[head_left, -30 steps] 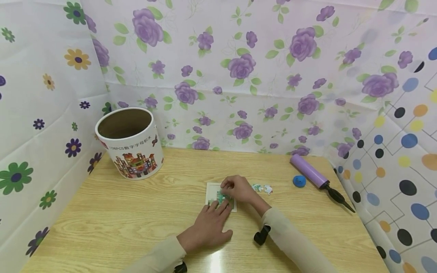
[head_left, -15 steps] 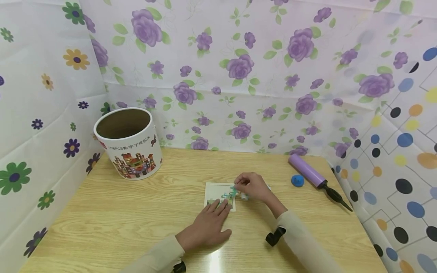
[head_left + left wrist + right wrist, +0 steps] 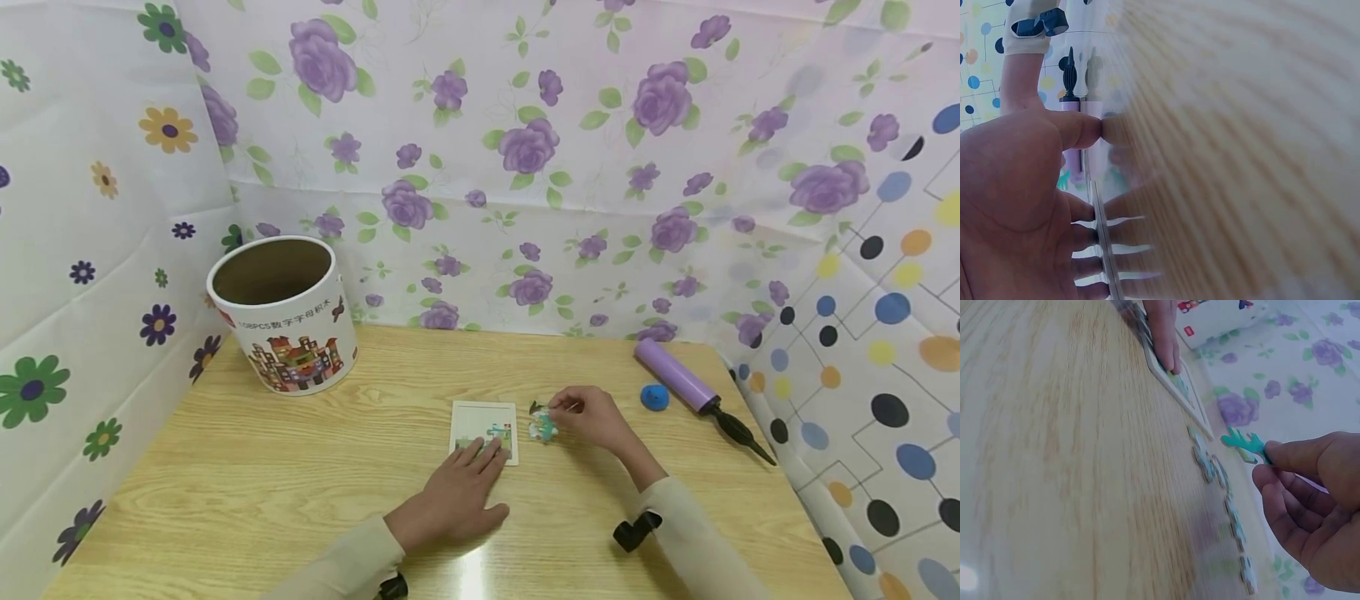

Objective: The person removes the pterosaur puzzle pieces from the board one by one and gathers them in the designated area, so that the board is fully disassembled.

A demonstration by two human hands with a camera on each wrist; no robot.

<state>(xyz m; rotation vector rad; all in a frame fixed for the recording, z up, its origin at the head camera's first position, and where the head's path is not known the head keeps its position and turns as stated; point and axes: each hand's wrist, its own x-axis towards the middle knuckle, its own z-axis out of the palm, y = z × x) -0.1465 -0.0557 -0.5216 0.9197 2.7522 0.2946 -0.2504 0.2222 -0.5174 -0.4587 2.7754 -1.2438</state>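
Head view has the left hand (image 3: 457, 497) laid flat, fingers straight and loosely spread, gripping nothing, just resting on the near part of a white-framed jigsaw tray (image 3: 471, 418) that's got a few pieces in it. Over on the right wrist cam, the right hand (image 3: 1316, 494) has a teal puzzle piece (image 3: 1244, 444) pinched between thumb and fingertips, just off the tray's right side by a bunch of loose puzzle pieces (image 3: 1233, 519) lying on the wood-grain table (image 3: 1072, 456).
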